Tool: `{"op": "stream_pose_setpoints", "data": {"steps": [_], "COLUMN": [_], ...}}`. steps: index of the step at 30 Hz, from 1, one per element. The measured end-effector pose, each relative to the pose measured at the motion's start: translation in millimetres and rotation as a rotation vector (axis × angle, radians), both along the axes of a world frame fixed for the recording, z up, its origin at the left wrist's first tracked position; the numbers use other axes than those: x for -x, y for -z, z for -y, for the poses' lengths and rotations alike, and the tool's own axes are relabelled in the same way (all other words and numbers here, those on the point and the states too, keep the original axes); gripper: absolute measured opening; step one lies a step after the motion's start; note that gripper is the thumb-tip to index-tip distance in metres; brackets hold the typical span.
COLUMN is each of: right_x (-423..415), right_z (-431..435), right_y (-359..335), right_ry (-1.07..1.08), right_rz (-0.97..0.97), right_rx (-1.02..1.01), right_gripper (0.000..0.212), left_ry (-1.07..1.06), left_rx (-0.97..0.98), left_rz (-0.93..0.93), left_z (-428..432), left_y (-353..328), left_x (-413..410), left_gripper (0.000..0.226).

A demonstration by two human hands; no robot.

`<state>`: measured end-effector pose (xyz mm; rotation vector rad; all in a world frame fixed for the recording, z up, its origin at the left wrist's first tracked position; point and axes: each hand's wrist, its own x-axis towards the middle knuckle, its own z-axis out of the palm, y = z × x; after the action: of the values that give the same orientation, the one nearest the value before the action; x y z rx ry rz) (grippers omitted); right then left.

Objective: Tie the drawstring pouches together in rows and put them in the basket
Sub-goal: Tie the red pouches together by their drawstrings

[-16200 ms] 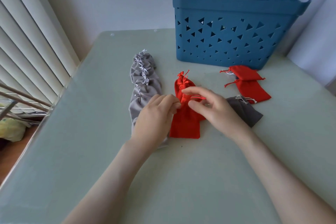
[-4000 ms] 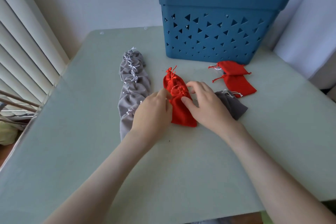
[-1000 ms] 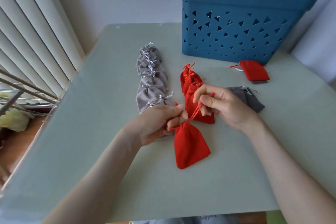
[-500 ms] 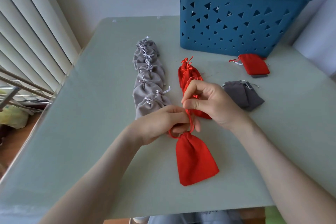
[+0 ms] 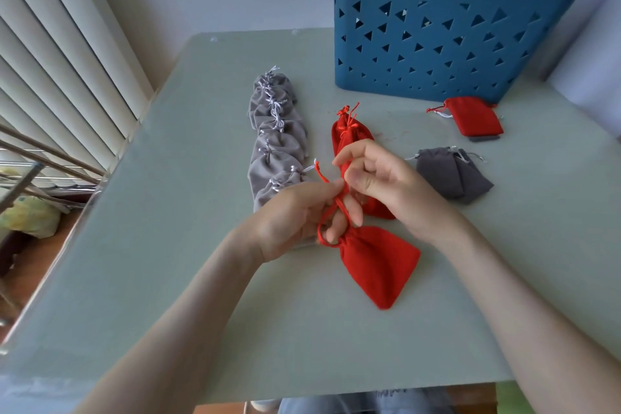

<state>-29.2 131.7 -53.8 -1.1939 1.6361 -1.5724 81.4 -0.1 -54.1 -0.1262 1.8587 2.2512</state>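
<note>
**Pale green table, red pouch being tied**

Pale green table (image 5: pixel 201 279) holds everything. Left hand (image 5: pixel 295 218) pinches the red drawstring (image 5: pixel 327 212) of a red pouch (image 5: pixel 376 262) lying just below both hands. Right hand (image 5: pixel 386 181) curls its fingers around the same cord. Beyond the right hand lies the red row (image 5: pixel 349 134); left of it, the grey row (image 5: pixel 275 138). Farther off stands the basket (image 5: pixel 437 44).
</note>
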Motion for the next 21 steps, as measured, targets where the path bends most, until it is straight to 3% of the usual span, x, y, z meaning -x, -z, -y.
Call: {"op": "stream_pose_setpoints", "data": {"steps": [6, 12, 17, 21], "right_x": [-4.5, -1.6, 0.2, 2.7], "right_z": [0.0, -0.7, 1.7, 2.8], "right_y": [0.1, 0.8, 2.6, -1.2], "right_ry": [-0.028, -0.023, 0.104, 0.237], "right_rz": [-0.009, 0.064, -0.044, 0.021], "right_rx": [0.024, -0.013, -0.083, 0.034], "right_gripper": [0.003, 0.009, 0.016, 0.012], "left_ry": [-0.012, -0.042, -0.168, -0.277], "left_rx": [-0.096, -0.119, -0.063, 0.025], "left_rz": [-0.025, -0.007, 0.013, -0.026], "left_z": [2.8, -1.7, -2.4, 0.4], "left_y": [0.9, -6.3, -0.3, 0.3], "left_x": [-1.0, -1.9, 0.7, 2.6], "left_gripper": [0.047, 0.05, 0.031, 0.037]}}
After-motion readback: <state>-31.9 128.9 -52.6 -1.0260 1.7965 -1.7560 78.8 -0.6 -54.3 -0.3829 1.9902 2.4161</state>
